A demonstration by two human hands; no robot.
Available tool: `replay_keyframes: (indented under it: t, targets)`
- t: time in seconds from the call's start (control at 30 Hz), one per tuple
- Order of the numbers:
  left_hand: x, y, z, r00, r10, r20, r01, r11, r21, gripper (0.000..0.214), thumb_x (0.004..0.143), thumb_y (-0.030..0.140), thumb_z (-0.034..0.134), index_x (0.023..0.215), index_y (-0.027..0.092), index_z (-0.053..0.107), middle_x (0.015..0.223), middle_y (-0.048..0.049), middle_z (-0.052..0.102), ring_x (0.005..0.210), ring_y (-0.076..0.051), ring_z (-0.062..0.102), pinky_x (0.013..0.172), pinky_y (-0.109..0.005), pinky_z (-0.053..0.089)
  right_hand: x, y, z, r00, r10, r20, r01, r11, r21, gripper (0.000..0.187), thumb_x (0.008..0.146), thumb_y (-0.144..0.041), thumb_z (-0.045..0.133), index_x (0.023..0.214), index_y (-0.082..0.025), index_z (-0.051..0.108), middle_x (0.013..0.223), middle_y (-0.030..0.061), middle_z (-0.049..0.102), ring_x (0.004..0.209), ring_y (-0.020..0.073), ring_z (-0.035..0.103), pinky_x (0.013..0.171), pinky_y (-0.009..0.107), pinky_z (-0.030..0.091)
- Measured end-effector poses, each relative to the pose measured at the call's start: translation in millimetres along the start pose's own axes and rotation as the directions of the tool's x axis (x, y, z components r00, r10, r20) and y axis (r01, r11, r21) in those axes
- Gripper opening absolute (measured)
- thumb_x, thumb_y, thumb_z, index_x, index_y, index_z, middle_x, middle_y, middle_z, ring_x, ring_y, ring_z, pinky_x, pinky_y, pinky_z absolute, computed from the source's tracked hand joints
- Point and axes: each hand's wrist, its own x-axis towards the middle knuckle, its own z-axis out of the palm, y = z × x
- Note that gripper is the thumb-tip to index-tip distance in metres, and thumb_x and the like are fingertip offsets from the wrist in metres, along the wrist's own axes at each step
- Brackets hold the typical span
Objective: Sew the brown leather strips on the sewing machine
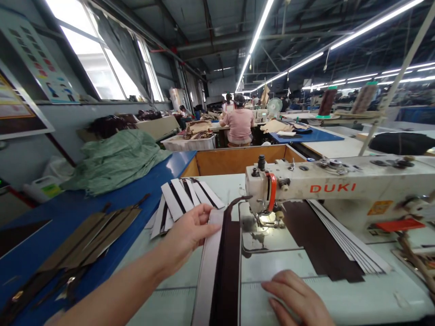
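Head view: left fingers (pixel 211 230) pinch a pale-and-dark strip (pixel 205 280) trailing nearward beneath them, right fingers (pixel 277 289) loosely curled over the surface (pixel 272 267), apparently empty; piled strips (pixel 172 202) beyond left fingers look done, dark panels (pixel 322 244) beyond right likely remaining.

The long strip (pixel 206 267) stretched over the counter (pixel 159 296), left of the sewing machine (pixel 299 181); piled strips (pixel 171 201) lay near the far left corner.

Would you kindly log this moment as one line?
Left hand: gripping long flat white strip | Right hand: over pale-green tabletop | White DUKI sewing machine: right of strip
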Motion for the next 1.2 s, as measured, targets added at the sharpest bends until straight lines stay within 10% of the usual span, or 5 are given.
replay_keyframes:
  t: [0.2,0.4,0.8,1.03,1.2]
  targets:
    - [30.2,-85.0,12.3,0.953,-0.142,-0.269,0.089,0.976,-0.200,0.038,0.058,0.001,0.064,0.091,0.016,0.055,0.078,-0.0020,0.067,0.068,-0.017,0.066,0.066,-0.028,0.052,32.9,-10.0,32.7,0.971,0.156,0.183,-0.137,0.984,-0.112,0.044,0.088,-0.018,0.052,0.131,-0.014,0.052,0.140,0.0152,0.047,0.129,0.0271,0.044,0.106,0.042,0.040]
    - [75.1,-92.0,12.2,0.956,-0.086,-0.281,0.064,0.994,-0.088,0.037,0.078,0.009,0.066,0.112,0.014,0.052,0.093,-0.0044,0.065,0.075,-0.015,0.064,0.072,-0.031,0.053,44.6,-14.7,35.6,0.844,0.249,0.475,-0.176,0.965,-0.192,0.047,0.091,-0.031,0.051,0.134,-0.012,0.051,0.144,0.0129,0.042,0.134,0.0296,0.037,0.110,0.047,0.032]
    - [109.7,-76.1,-13.8,0.915,0.263,-0.305,-0.166,0.936,0.311,0.031,0.092,0.034,0.057,0.118,0.018,0.055,0.121,-0.0083,0.056,0.100,-0.022,0.060,0.083,-0.042,0.052,19.3,34.1,64.9,0.976,-0.026,0.217,0.111,0.912,-0.394,0.038,0.084,-0.021,0.058,0.121,-0.016,0.061,0.128,0.0113,0.060,0.115,0.0258,0.058,0.096,0.034,0.049]
    - [124.5,-75.1,6.2,0.913,0.381,-0.146,-0.279,0.845,0.457,0.029,0.092,0.034,0.056,0.118,0.020,0.055,0.122,-0.0081,0.056,0.101,-0.022,0.059,0.084,-0.042,0.051,30.9,8.6,54.7,0.955,0.202,0.218,-0.124,0.937,-0.326,0.042,0.083,-0.022,0.057,0.124,-0.011,0.058,0.132,0.0146,0.055,0.121,0.0304,0.052,0.100,0.044,0.045]
    - [108.6,-82.2,3.3,0.891,0.447,-0.074,-0.330,0.753,0.570,0.022,0.082,0.028,0.063,0.102,0.020,0.064,0.126,-0.0085,0.057,0.124,-0.029,0.046,0.109,-0.050,0.028,43.5,24.5,-3.9,0.900,0.427,0.088,-0.356,0.836,-0.417,0.031,0.090,-0.018,0.051,0.120,-0.018,0.060,0.120,0.0085,0.062,0.111,0.0195,0.056,0.098,0.030,0.044]
